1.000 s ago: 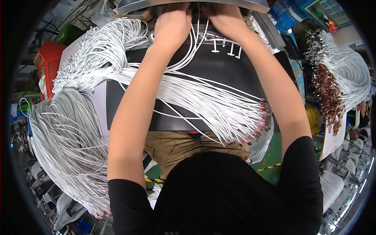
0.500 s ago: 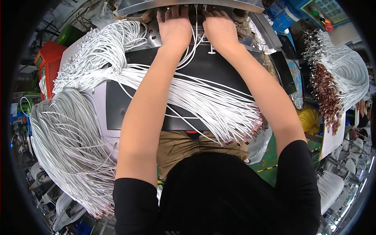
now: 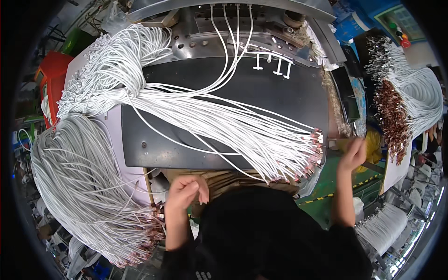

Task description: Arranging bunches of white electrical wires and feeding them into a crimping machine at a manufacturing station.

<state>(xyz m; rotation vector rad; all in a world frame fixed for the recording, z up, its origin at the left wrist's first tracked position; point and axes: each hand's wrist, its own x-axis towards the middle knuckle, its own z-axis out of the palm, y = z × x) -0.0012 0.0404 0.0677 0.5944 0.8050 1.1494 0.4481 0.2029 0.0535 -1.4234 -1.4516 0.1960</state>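
My left hand is drawn back close to my body, left of my lap, fingers loosely curled with nothing visible in them. Out to the right, beyond the table's edge, my right hand is raised with its fingers curled in, also showing nothing held. Across the black tabletop lies a bundle of white cables, its reddish-brown connector ends fanned out at the right. Several white cables from it run up into the metal machine at the top, where their far ends are hidden.
Small white T-shaped pieces hang at the machine's front edge. A white cable heap sits at the upper left, a greyer bundle below it. Coiled cables stand at the right. A red box is far left.
Both hands have left the machine and come back toward my body, left hand to my lap side, right hand out right. Several cables now run into the machine unheld.
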